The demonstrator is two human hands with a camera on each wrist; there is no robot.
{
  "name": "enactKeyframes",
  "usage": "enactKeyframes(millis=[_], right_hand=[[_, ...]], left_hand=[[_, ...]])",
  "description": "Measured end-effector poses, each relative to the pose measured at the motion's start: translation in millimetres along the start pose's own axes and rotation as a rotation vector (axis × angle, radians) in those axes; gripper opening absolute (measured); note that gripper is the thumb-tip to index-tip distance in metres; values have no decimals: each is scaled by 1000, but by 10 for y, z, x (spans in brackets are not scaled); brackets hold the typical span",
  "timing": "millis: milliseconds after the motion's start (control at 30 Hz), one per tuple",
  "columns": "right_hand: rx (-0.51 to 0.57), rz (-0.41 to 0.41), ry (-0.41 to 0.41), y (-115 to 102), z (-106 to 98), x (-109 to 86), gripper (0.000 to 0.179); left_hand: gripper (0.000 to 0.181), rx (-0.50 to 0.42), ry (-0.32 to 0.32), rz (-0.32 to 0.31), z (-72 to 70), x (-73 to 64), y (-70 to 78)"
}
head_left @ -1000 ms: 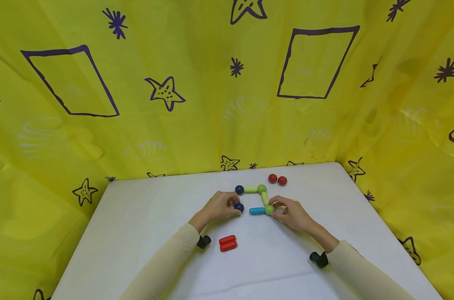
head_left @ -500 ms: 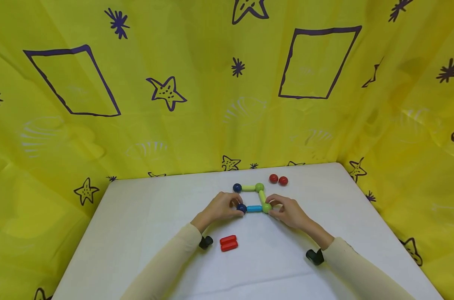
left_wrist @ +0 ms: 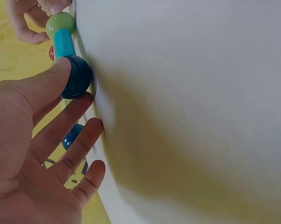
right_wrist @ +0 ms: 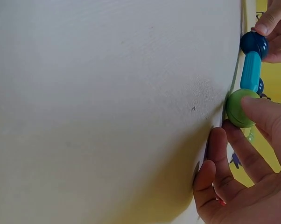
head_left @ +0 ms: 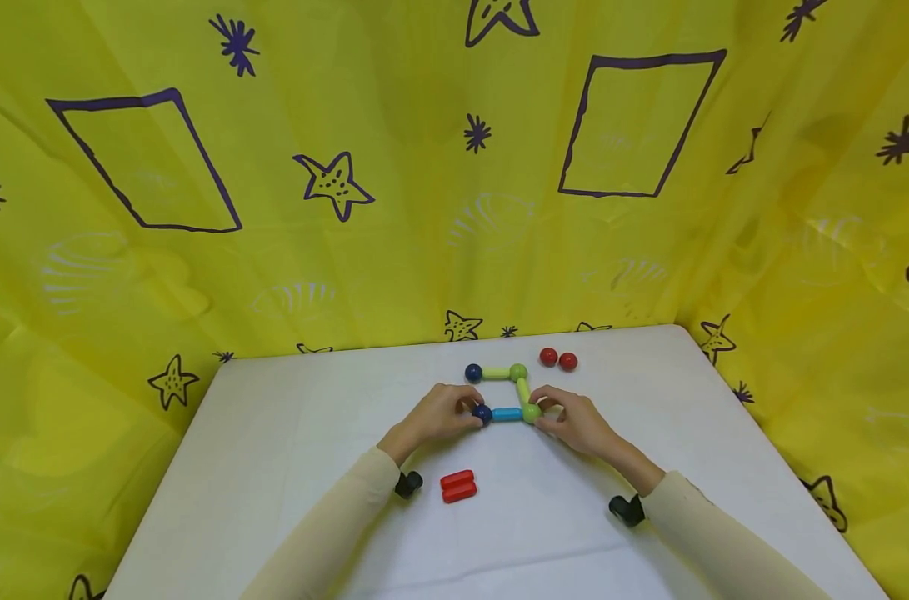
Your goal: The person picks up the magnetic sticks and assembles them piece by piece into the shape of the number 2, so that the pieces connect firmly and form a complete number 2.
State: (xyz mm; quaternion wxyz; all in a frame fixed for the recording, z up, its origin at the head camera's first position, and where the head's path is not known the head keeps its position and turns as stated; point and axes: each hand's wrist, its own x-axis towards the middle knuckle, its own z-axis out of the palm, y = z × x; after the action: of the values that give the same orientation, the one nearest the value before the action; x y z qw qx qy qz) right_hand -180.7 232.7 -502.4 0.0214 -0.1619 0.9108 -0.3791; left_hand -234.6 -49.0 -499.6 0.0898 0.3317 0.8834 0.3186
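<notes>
My left hand (head_left: 437, 414) pinches a dark blue ball (head_left: 482, 414) between thumb and fingers. A light blue stick (head_left: 507, 414) joins that ball to a green ball (head_left: 531, 412), which my right hand (head_left: 578, 422) pinches from the right. From this green ball a yellow-green stick (head_left: 523, 388) runs back to another green ball (head_left: 517, 372). A second yellow-green stick (head_left: 495, 374) leads left to another dark blue ball (head_left: 472, 373). The left wrist view shows my thumb on the held blue ball (left_wrist: 78, 77); in the right wrist view my thumb lies on the green ball (right_wrist: 241, 108).
Two red balls (head_left: 557, 358) lie near the back edge of the white table (head_left: 289, 467). Two red sticks (head_left: 457, 486) lie side by side nearer the front. A yellow patterned curtain (head_left: 409, 250) stands behind and along the sides.
My left hand has brought its dark blue ball right, against the free end of the light blue stick. The joined pieces and my right hand have shifted slightly left and back.
</notes>
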Motion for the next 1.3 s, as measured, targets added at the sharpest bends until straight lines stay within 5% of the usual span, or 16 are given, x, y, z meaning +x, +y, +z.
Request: enactKeyframes(millis=[767,1067,1300], right_hand=[[-38,-2,34,-21,76,429,28],[-90,-43,-76,-83,-71,464,37],[-199,-148,-136,-341,-211,463,40]], left_hand=[[24,-5,37,-65,-190,126,-220],[24,-4,44,-46,-201,186,-266],[25,-14,36,-48,-221,208,-286]])
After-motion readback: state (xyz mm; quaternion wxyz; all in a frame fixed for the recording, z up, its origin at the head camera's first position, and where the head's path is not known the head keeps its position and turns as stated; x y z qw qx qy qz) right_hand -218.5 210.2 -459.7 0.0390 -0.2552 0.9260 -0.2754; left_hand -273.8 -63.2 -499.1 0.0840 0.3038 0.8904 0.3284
